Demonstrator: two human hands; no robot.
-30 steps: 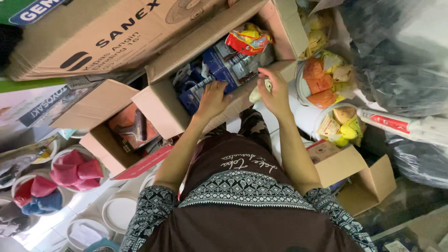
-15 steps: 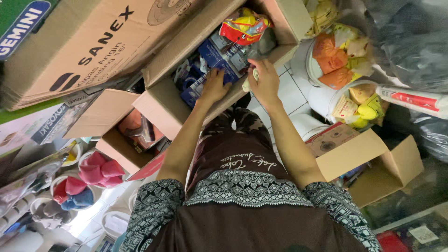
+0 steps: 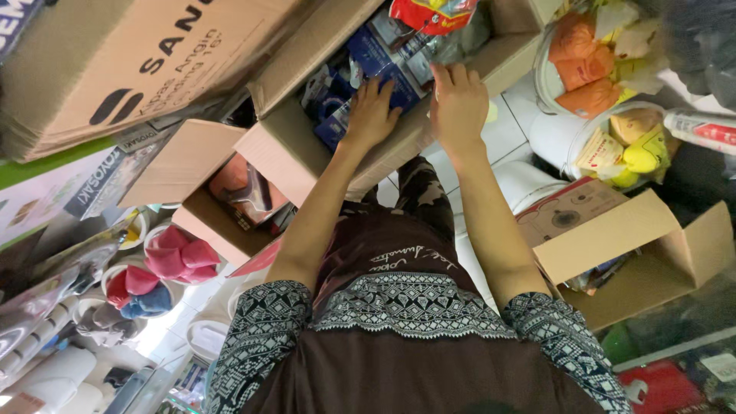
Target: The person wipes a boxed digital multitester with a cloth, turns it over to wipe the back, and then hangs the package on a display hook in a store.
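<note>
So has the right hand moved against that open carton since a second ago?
Yes. The right hand has shifted from the open carton's outer rim in over the blue packs, closer to the left hand.

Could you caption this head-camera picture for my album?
Both hands, left hand and right hand, reach into an open cardboard box of blue packages.

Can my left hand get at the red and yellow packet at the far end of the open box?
Probably yes. The left hand lies flat on the blue packages inside the open cardboard box, and the red and yellow packet sits just beyond with nothing covering it.
</note>
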